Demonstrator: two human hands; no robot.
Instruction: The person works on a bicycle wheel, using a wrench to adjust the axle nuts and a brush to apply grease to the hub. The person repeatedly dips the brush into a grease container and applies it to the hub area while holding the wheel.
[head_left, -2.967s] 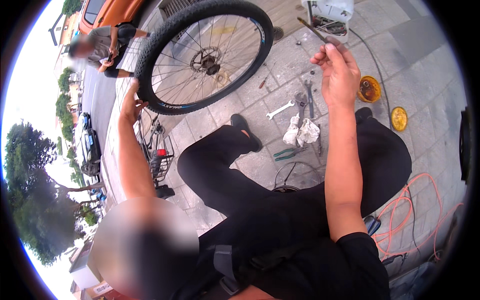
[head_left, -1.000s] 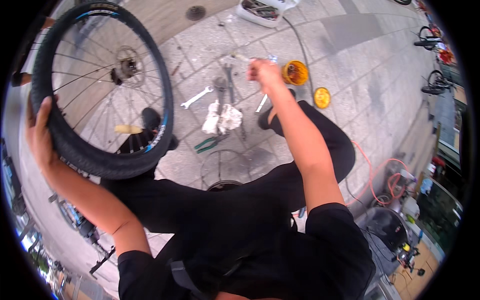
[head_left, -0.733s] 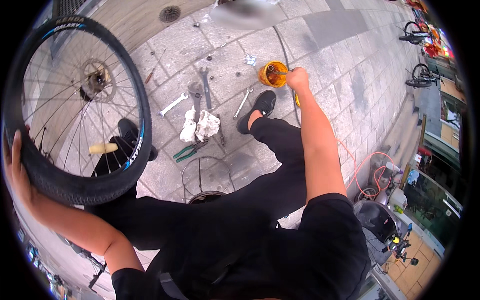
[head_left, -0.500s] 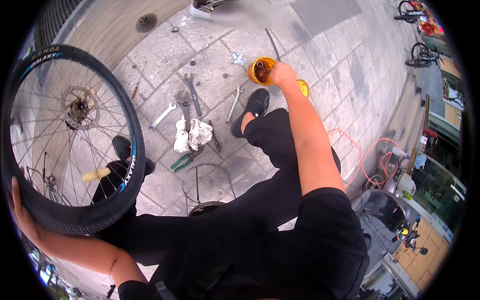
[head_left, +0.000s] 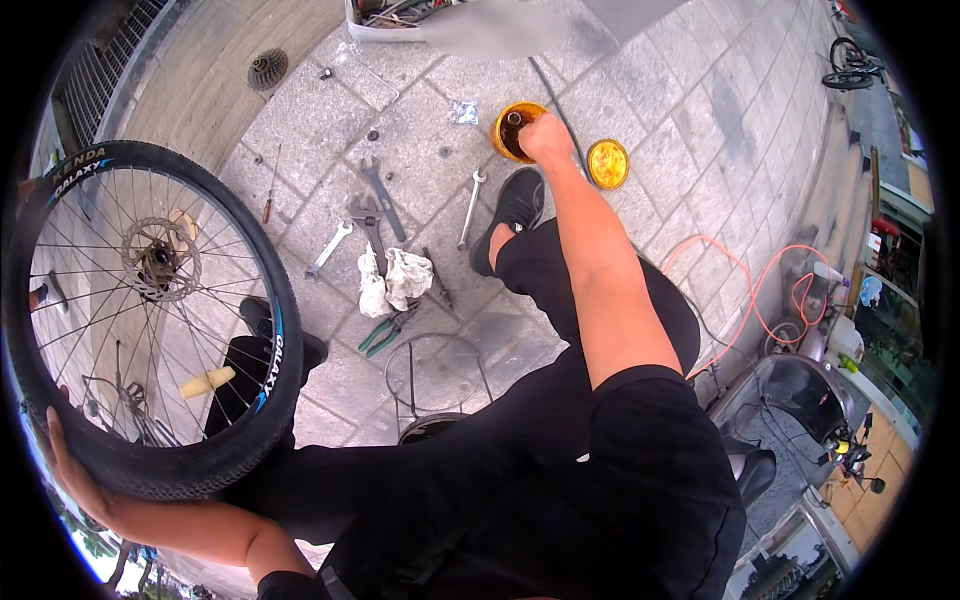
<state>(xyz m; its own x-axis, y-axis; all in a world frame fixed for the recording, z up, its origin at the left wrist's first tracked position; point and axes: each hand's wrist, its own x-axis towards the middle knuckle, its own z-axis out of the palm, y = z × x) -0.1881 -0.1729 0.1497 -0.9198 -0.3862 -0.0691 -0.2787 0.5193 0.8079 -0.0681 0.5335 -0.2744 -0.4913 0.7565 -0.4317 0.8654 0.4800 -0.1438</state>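
A bicycle wheel (head_left: 283,350) with a black tyre and a disc rotor (head_left: 160,258) stands against my left thigh. My left hand (head_left: 78,470) holds it at the lower left, fingers stretched along the tyre. Between my feet and beyond, my right hand (head_left: 548,140) is closed at the rim of a yellow tub (head_left: 499,145). Its fingertips are hidden, so what they hold cannot be made out. Dark brown stuff and a small ring-shaped metal part (head_left: 515,118) show inside the tub. Beside the tub lies its yellow lid (head_left: 608,164).
On the paving lie wrenches (head_left: 328,250), an adjustable wrench (head_left: 368,222), white rags (head_left: 405,278), green-handled pliers (head_left: 380,335), a screwdriver (head_left: 268,190) and a cassette (head_left: 267,68). A tool tray (head_left: 385,33) sits at the far edge. An orange hose (head_left: 745,275) and a scooter (head_left: 790,400) are at right.
My view has shifted, uncovering the lid beside the tub. My right hand stays at the tub's rim, a little farther over its mouth. My left hand stays on the tyre.
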